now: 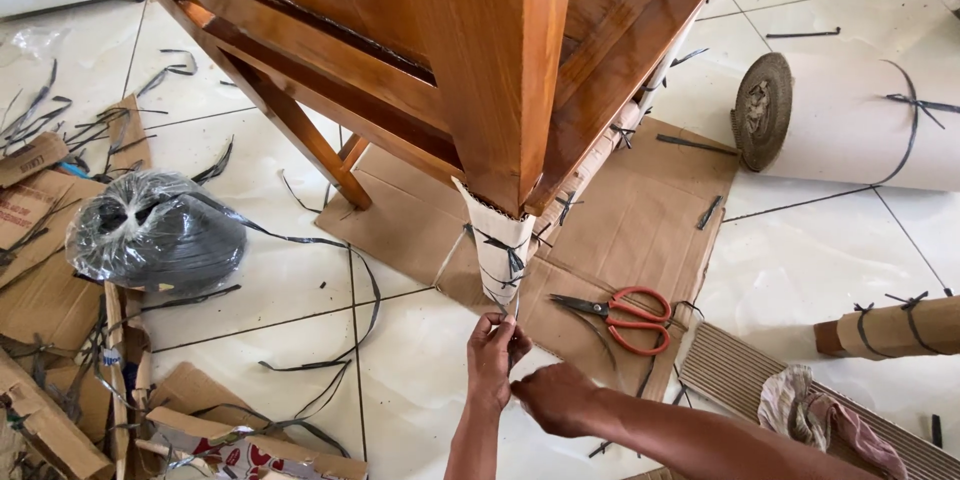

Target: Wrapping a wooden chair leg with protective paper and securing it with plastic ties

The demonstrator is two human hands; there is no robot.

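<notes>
A polished wooden table (500,60) stands over me, its near leg wrapped at the bottom in corrugated cardboard (497,245) tied with black strapping. My left hand (493,352) pinches a thin black strap that hangs from the wrapped leg's lower end. My right hand (553,396) is closed beside it, fingers on the same strap just below the left hand. Red-handled scissors (625,318) lie on the flat cardboard sheet (640,230) a little to the right of my hands.
A plastic-bagged coil of black strapping (155,232) sits at left among cardboard scraps (50,290) and loose strap offcuts. A large corrugated roll (850,125) lies at right, a small tied roll (890,328) below it, and a rag (815,410) on corrugated board.
</notes>
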